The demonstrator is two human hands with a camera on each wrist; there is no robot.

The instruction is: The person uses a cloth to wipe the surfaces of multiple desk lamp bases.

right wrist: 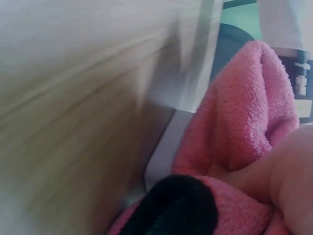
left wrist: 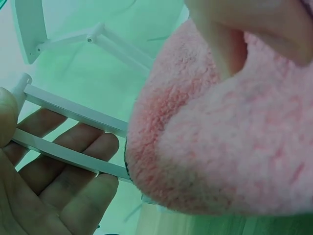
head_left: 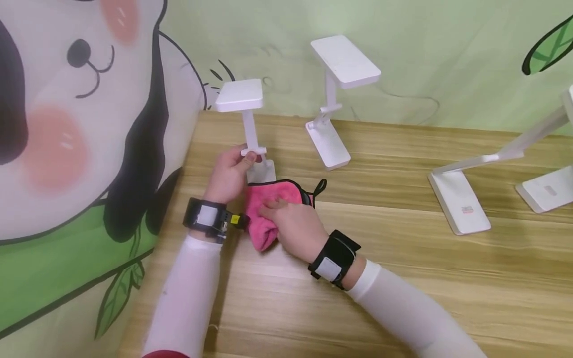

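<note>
At the table's left end stands a white desk lamp (head_left: 250, 127) with a flat rectangular head. My left hand (head_left: 227, 174) grips it at the arm's joint; in the left wrist view the thumb lies at the joint and the fingers (left wrist: 73, 156) pass behind the two thin arm bars (left wrist: 73, 111). My right hand (head_left: 297, 226) holds a bunched pink cloth (head_left: 279, 191) with black edging against the lamp's base (head_left: 261, 171). The cloth (right wrist: 239, 107) covers the front of the base, and its folds hide some fingertips.
A second white lamp (head_left: 329, 141) stands behind, to the right. Farther right are another lamp base (head_left: 461, 201) with a slanted arm and one more base (head_left: 548, 189) at the frame edge. A panda-printed curtain (head_left: 80, 199) hangs along the left side of the wooden table (head_left: 358, 308).
</note>
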